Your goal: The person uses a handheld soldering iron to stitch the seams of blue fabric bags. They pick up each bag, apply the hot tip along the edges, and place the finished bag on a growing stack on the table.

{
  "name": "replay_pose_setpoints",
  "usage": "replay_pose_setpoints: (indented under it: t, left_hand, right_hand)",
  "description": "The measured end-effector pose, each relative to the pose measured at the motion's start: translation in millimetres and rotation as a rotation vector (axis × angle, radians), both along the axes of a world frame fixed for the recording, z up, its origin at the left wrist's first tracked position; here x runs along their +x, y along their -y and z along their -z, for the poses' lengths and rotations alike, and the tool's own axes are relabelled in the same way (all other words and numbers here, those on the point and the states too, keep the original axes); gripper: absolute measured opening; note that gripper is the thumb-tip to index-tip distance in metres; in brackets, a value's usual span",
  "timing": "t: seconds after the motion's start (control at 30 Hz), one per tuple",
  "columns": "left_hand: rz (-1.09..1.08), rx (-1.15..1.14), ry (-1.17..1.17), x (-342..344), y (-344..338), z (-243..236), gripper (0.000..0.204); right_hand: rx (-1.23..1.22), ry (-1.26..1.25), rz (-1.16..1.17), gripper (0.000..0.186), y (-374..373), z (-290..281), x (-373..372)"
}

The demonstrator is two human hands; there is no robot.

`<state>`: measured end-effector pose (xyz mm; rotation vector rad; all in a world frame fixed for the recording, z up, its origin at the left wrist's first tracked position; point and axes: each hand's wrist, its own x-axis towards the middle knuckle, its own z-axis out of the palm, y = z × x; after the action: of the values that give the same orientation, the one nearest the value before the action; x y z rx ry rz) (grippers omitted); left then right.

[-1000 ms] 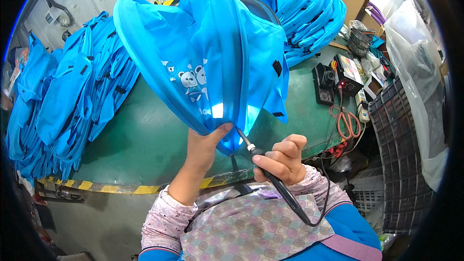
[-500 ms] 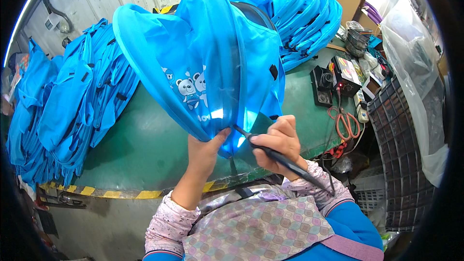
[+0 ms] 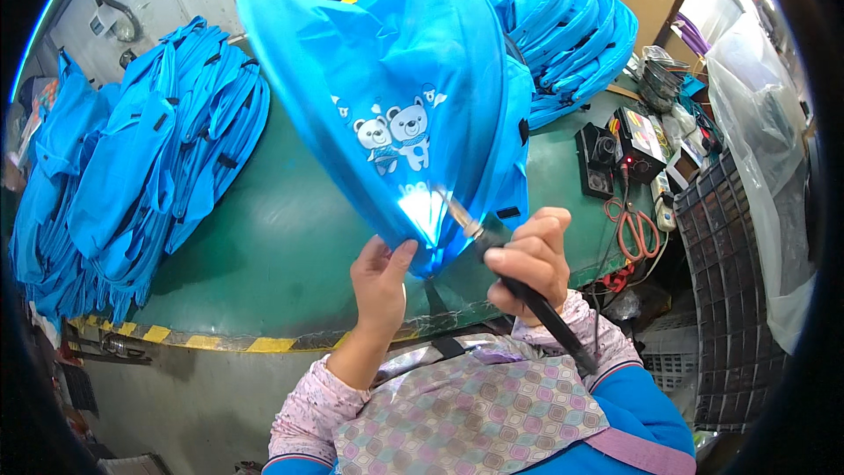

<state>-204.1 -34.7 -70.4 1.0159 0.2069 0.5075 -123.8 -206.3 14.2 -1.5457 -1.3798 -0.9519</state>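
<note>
A blue fabric canopy (image 3: 387, 53), printed with white bears, stands on the green table (image 3: 237, 255) with its narrow end toward me. My left hand (image 3: 382, 277) pinches the rim near that end between thumb and fingers. In my right hand (image 3: 534, 262) is a soldering iron (image 3: 556, 330), its fingers wrapped around the black handle. The iron's metal tip points up and left, close in front of the fabric by a bright patch of light; whether it touches cannot be made out.
Folded blue canopies (image 3: 158, 158) are heaped at the left, and more nested canopies (image 3: 567, 26) lie at the back right. A black soldering station (image 3: 640, 142), an iron stand (image 3: 595, 163) and red-handled scissors (image 3: 635, 233) sit right. Yellow-black tape (image 3: 268, 345) marks the near edge.
The canopy has turned and shifted right, showing more of the printed bears. My right hand has drawn the iron slightly right, and its metal tip now shows in front of the fabric.
</note>
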Motion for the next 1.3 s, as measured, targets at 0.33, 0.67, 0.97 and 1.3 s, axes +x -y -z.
replay_pose_setpoints:
  t: [0.33,0.67,0.97,1.3]
  left_hand:
    - [0.0,-0.136,0.077,13,9,-1,0.014]
    - [-0.099,0.033,0.089,13,13,-5,0.016]
    - [-0.145,-0.002,0.199,2,12,-39,0.033]
    - [-0.037,1.108,-0.107,13,3,-68,0.053]
  right_hand:
    - [-0.08,0.068,-0.043,0.024,-15,16,-8]
    - [-0.065,-0.1,-0.033,0.022,-32,-4,0]
    - [0.235,-0.225,0.496,0.037,-8,28,65]
    - [0.491,-0.368,-0.162,0.067,-86,-18,80]
